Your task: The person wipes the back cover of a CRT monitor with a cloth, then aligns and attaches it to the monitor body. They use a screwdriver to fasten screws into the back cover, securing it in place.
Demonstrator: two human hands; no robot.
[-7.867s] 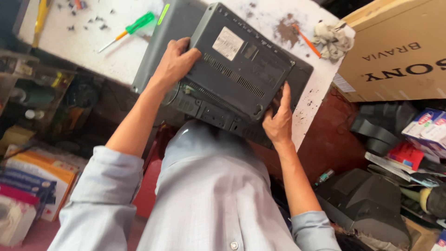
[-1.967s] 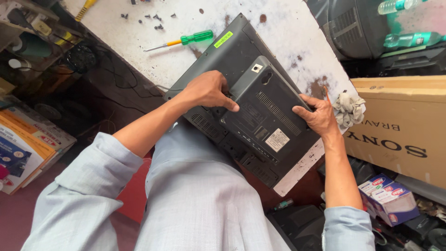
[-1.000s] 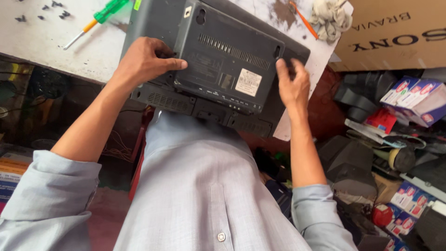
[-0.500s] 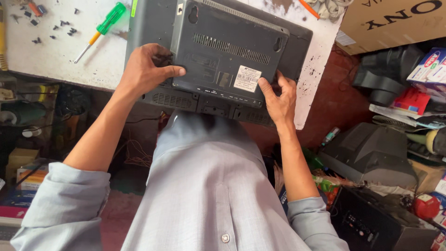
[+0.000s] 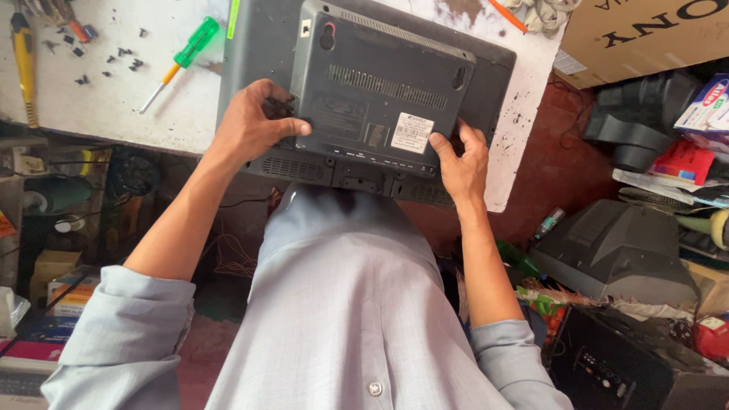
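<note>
A dark grey flat-screen monitor (image 5: 380, 83) lies face down on a white, stained workbench (image 5: 99, 106), its vented back cover with a white sticker facing up. My left hand (image 5: 254, 125) grips the left side of the raised back housing, thumb on top. My right hand (image 5: 463, 163) presses on the lower right corner of that housing, fingers spread beside the sticker. The monitor's near edge overhangs the bench toward my body.
A green-handled screwdriver (image 5: 182, 61), several loose black screws (image 5: 114, 57) and a yellow-handled tool (image 5: 23, 61) lie on the bench's left. A cardboard box (image 5: 645, 34) stands at right. Old grey electronics casings (image 5: 615, 250) and small boxes crowd the floor at right.
The monitor has been turned and slid on the bench under my hands. My right hand has shifted from the right edge down to the lower right corner by the sticker.
</note>
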